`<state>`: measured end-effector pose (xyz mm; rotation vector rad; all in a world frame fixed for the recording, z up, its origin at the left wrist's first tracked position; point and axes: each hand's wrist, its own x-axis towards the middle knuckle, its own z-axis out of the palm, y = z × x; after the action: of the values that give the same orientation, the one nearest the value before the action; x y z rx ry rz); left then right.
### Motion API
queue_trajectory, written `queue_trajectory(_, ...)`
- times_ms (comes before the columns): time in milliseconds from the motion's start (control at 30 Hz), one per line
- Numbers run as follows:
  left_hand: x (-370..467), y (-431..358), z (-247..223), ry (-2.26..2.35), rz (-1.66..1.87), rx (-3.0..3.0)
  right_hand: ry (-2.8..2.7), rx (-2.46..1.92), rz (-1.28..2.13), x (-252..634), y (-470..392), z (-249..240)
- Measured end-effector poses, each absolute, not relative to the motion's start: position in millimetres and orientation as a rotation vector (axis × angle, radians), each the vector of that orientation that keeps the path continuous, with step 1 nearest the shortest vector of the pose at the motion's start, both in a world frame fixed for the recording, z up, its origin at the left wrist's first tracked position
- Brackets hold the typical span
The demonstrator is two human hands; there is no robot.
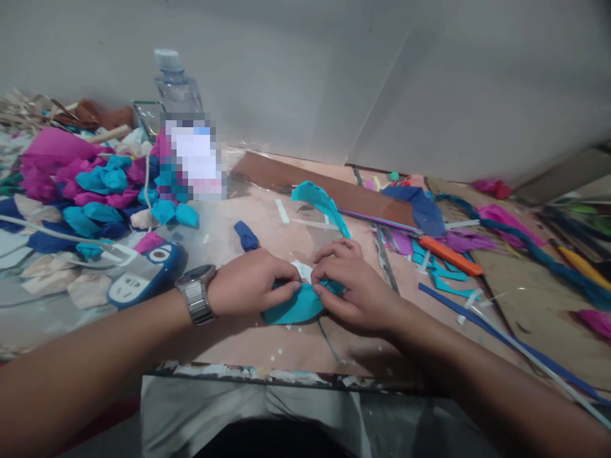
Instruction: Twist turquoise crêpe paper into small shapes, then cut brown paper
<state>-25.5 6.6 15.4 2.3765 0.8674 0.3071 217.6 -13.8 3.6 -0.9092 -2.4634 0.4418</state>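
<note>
A turquoise piece [294,306] of thin sheet material lies between my hands near the table's front edge. My left hand [260,282], below a metal wristwatch [196,294], pinches its upper edge from the left. From the right, my right hand [351,286] pinches the same edge, thumb and index finger close to my left fingertips. A small white piece [302,271] shows just beyond the fingertips. Behind my right hand a curved turquoise strip [322,202] stands up from the table. A small dark blue piece [246,236] lies beyond my left hand.
Pink, turquoise and blue crumpled pieces [102,184] heap at the left, beside a blue-and-white device [146,273] with cables. A clear bottle [179,92] stands behind. Brown strip material [324,187] crosses the back. An orange cutter [450,256] and long blue strip [506,337] lie right.
</note>
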Motion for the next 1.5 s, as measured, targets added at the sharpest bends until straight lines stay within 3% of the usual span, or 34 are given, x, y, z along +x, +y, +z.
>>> queue_trajectory(633,-34,18,18,1.496,0.519,2.326,-2.220,-1.054,0.334,241,6,8)
queue_trajectory(767,-34,17,20,1.258,0.623,2.294,-2.312,-0.991,0.414,234,-1,6)
queue_trajectory(933,-30,10,19,0.799,0.384,2.228,-2.445,-0.913,0.510,223,-12,3)
queue_trajectory(1067,-27,4,19,0.763,0.232,2.261,-2.464,-0.901,0.562,220,-15,3)
queue_trajectory(1500,-25,3,12,0.828,0.190,2.079,-2.467,-0.860,0.538,215,-14,1)
